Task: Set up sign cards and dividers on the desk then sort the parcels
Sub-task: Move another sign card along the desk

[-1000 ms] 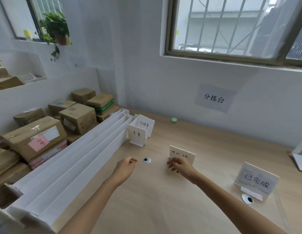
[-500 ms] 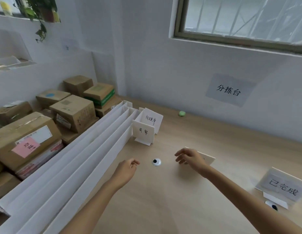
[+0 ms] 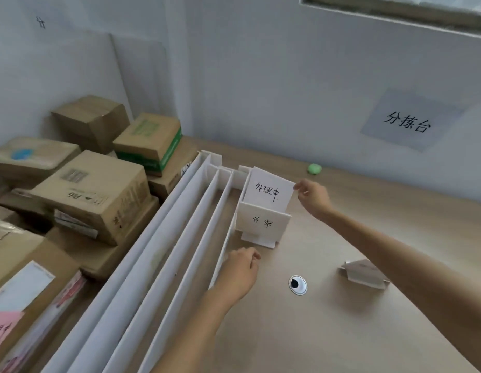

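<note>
Sign cards (image 3: 269, 191) at twelve o'clock on desk (image 3: 328, 332); right hand (image 3: 313, 196) seemingly pinches one, left hand (image 3: 239, 270) curled loosely, empty; parcels (image 3: 94, 189) at nine.

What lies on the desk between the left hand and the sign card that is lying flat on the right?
In the head view, only a round cable grommet lies between the left hand and the flat sign card; the rest is bare desk.
</note>
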`<move>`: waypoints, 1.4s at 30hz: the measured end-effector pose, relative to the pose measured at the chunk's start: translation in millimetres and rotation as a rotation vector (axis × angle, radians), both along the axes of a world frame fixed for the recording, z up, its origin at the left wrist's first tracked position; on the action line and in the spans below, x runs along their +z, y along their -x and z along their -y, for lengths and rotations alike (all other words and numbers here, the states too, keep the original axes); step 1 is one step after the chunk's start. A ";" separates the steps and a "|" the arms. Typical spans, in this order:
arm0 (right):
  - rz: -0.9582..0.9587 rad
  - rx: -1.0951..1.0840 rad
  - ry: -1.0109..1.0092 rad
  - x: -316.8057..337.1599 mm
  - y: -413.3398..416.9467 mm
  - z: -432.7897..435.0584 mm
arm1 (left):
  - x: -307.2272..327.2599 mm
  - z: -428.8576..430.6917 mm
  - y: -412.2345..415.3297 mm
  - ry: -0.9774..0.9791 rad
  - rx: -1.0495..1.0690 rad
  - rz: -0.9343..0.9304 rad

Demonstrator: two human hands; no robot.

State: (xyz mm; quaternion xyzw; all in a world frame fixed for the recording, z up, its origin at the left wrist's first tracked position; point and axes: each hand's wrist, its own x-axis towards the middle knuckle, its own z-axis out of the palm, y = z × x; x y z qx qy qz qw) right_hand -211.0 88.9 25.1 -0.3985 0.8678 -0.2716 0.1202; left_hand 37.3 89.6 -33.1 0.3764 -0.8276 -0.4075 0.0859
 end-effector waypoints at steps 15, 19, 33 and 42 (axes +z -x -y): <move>-0.494 -0.068 -0.227 -102.4 65.0 80.6 | -70.5 43.8 25.5 -0.163 -0.025 0.031; -0.385 -0.147 -0.017 -60.3 54.6 56.8 | -53.5 41.0 12.0 -0.162 -0.015 -0.008; -0.079 -0.022 0.636 195.2 -17.5 -218.9 | 204.5 -79.9 43.9 0.168 0.094 -0.367; 0.271 -0.419 1.006 213.6 3.2 -497.8 | 251.4 -323.0 118.1 0.188 -0.152 -0.465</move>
